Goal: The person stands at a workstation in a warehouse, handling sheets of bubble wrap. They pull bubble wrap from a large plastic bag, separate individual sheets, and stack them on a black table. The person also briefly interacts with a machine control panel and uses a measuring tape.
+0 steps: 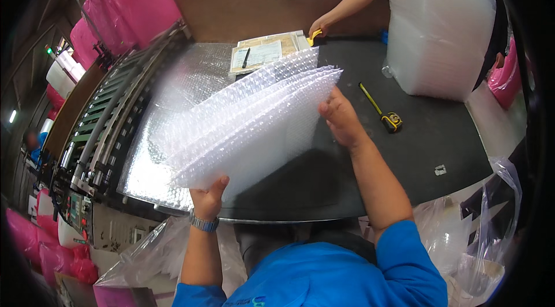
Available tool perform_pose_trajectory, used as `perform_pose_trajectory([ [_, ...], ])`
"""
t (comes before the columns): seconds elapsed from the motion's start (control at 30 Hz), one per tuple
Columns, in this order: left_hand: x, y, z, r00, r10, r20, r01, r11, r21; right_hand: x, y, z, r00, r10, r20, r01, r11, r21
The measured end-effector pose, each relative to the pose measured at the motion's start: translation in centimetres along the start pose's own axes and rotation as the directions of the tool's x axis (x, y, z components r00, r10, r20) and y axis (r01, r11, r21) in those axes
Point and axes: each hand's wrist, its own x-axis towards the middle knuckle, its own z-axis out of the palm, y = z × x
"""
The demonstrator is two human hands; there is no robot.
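Observation:
A stack of clear bubble wrap sheets (260, 139) is held tilted above the dark table, its layers fanned apart along the upper edge. My left hand (208, 198) grips the lower left corner, thumb on the near face and the other fingers hidden behind. At the right edge, my right hand (341, 116) holds the stack between thumb and fingers, which are partly hidden. Under and behind it, a large bubble wrap sheet (191, 73) lies flat on the left of the table.
Right of the stack lies a yellow tape measure (391, 121), partly pulled out. A co-worker's hand (318, 28) holds a yellow tool by a clipboard with papers (260, 53). A tall wrapped bundle (439, 35) stands at the right; a roller machine (110, 99) flanks the left.

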Motion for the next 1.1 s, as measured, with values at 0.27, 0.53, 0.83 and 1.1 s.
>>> perform_pose_trajectory([
  [0.27,-0.9,-0.4,-0.9,0.994,-0.084,0.071,0.092,0.987,-0.129,-0.8,0.1,0.3,0.982,0.165,0.093,-0.160,0.985,-0.058],
  [0.53,-1.1,-2.8,-1.0,0.924,-0.250,-0.288,0.152,0.934,-0.323,-0.9,1.8,0.9,0.954,0.301,0.011,-0.299,0.952,-0.071],
  [0.83,-4.3,2.1,-10.8,0.908,-0.181,-0.378,-0.060,0.836,-0.545,-1.5,6.9,-0.8,0.861,0.476,-0.178,-0.489,0.871,-0.037],
  [1.1,-29.1,-0.7,-25.6,0.658,-0.517,-0.548,0.073,0.767,-0.638,-2.2,6.6,-2.5,0.880,0.446,-0.165,-0.449,0.893,0.019],
])
